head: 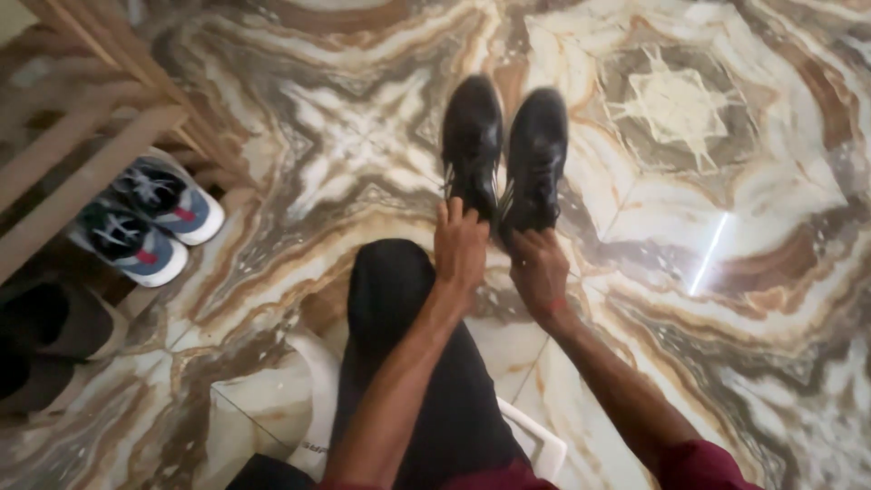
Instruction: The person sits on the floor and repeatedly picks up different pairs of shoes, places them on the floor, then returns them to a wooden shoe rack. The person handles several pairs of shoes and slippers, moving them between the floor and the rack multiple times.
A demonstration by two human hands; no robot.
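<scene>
Here, two black shoes held side by side over the marble floor (744, 209).
Your left hand (459, 247) pinches the heel of the left shoe (472, 141), your right hand (537, 269) grips the right shoe (535, 154) likewise; toes point away. Grey sneakers (150, 218) sit by a wooden rack (82, 136).

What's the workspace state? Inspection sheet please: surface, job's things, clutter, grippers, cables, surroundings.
Surface: glossy marbled floor, bright light streak at right.
Job's things: pair of black shoes, side by side, toes pointing away.
Clutter: pair of grey-blue sneakers under a wooden rack; dark footwear nearby.
Grippers: left hand at the left shoe's heel, right hand at the right shoe's heel.
Cables: nothing seen.
Surroundings: white plastic chair, dark trouser leg.
</scene>
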